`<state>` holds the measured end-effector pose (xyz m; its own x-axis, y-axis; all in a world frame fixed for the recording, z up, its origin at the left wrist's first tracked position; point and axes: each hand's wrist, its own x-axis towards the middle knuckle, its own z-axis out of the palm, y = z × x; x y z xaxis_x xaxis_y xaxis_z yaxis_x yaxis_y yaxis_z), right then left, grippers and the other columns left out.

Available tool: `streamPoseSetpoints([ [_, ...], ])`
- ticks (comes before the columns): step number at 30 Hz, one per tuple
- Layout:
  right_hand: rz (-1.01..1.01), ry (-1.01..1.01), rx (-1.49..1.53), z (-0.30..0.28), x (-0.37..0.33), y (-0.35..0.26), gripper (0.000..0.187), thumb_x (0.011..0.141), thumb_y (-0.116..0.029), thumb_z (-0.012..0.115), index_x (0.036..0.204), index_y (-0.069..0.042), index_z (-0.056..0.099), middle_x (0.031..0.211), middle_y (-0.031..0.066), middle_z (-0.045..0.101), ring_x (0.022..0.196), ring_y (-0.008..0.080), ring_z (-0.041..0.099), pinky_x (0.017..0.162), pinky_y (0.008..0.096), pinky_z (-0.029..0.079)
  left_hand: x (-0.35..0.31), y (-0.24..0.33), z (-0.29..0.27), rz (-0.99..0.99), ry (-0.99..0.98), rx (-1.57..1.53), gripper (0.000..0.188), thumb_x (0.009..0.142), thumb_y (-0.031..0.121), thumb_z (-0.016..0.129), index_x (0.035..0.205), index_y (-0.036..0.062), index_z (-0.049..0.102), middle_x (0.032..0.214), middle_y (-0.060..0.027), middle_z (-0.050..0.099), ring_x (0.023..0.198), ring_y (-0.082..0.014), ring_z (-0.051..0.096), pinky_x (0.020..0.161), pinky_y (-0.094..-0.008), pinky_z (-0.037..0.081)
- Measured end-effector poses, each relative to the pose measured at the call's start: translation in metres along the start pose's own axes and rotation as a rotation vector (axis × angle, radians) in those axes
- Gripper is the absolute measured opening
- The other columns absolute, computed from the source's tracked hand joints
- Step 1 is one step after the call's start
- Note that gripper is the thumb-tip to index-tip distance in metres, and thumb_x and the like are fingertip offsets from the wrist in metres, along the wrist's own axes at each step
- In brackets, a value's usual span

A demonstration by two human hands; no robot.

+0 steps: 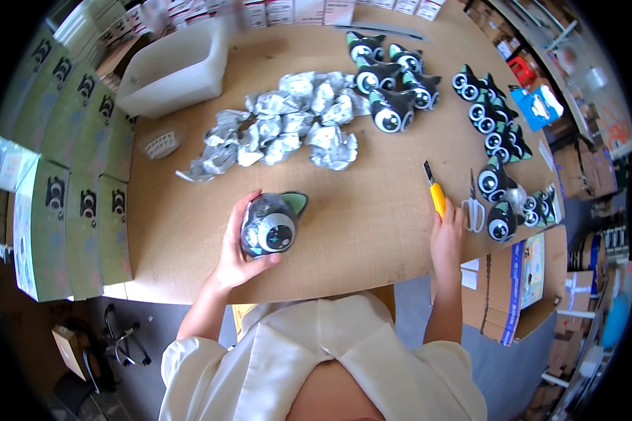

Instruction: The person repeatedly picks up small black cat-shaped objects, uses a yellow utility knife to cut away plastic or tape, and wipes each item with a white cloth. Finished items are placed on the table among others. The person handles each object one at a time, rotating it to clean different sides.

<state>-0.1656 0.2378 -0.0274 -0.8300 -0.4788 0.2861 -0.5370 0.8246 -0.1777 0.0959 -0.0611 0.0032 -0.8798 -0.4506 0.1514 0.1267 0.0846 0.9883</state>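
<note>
My left hand point(235, 254) is wrapped round a black cat-head figure point(258, 214) with a big round eye and a green-lined ear, held over the near middle of the table. At the table's right, my right hand point(448, 237) is closed round the yellow handle of a utility knife point(436, 196); its blade points away from me. Beside that hand lie scissors point(475, 212) with pale handles. More black cat-head figures point(392, 111) stand in a group at the far middle, and others point(494, 179) line the right edge. Crumpled silver wrappers point(281, 121) lie in a heap beyond my left hand.
A white plastic bin point(179, 74) and a small white basket point(161, 145) sit at the far left. Green printed boxes point(84, 231) are stacked along the left edge. An open cardboard box point(495, 298) stands below the right edge, and a blue packet point(534, 107) lies far right.
</note>
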Motion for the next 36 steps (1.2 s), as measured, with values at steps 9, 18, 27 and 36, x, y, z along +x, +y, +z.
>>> streamPoseSetpoints([
  [9, -0.603, -0.21, 0.789, -0.073, -0.009, -0.088, 0.044, 0.083, -0.002, 0.068, 0.126, -0.004, 0.062, 0.105, 0.0125, 0.057, 0.085, 0.0248, 0.061, 0.075, 0.0344, 0.051, -0.009, 0.005, -0.01, 0.094, 0.006, 0.074, 0.099, 0.058, 0.01, 0.079, 0.144, -0.0004, 0.031, 0.137, -0.0176, 0.043, 0.127, -0.0279, 0.047, 0.108, -0.0375, 0.036],
  [18, -0.878, -0.115, 0.55, -0.078, 0.009, -0.097, 0.046, 0.074, -0.002, 0.074, 0.12, -0.003, 0.066, 0.102, 0.0117, 0.057, 0.081, 0.0236, 0.058, 0.072, 0.0334, 0.049, -0.004, 0.021, -0.016, 0.305, -0.012, 0.27, 0.094, 0.054, 0.018, 0.08, 0.138, -0.0012, 0.041, 0.132, -0.024, 0.047, 0.124, -0.0386, 0.048, 0.106, -0.0448, 0.037],
  [27, -0.982, 0.049, 0.415, -0.077, 0.012, -0.095, 0.042, 0.079, -0.007, 0.073, 0.121, -0.006, 0.066, 0.1, 0.009, 0.054, 0.078, 0.0206, 0.058, 0.07, 0.0314, 0.05, -0.001, 0.03, -0.015, 0.333, -0.076, 0.315, 0.093, 0.052, 0.019, 0.08, 0.135, -0.0024, 0.044, 0.13, -0.0258, 0.048, 0.121, -0.0401, 0.05, 0.103, -0.0462, 0.039],
  [36, -0.859, 0.235, 0.452, -0.063, -0.009, -0.096, 0.039, 0.079, -0.005, 0.072, 0.118, -0.004, 0.067, 0.103, 0.01, 0.053, 0.082, 0.0232, 0.058, 0.073, 0.0349, 0.048, -0.002, 0.034, -0.011, 0.268, -0.06, 0.301, 0.095, 0.052, 0.024, 0.083, 0.134, -0.0035, 0.045, 0.13, -0.0241, 0.049, 0.121, -0.0386, 0.051, 0.103, -0.0458, 0.039],
])
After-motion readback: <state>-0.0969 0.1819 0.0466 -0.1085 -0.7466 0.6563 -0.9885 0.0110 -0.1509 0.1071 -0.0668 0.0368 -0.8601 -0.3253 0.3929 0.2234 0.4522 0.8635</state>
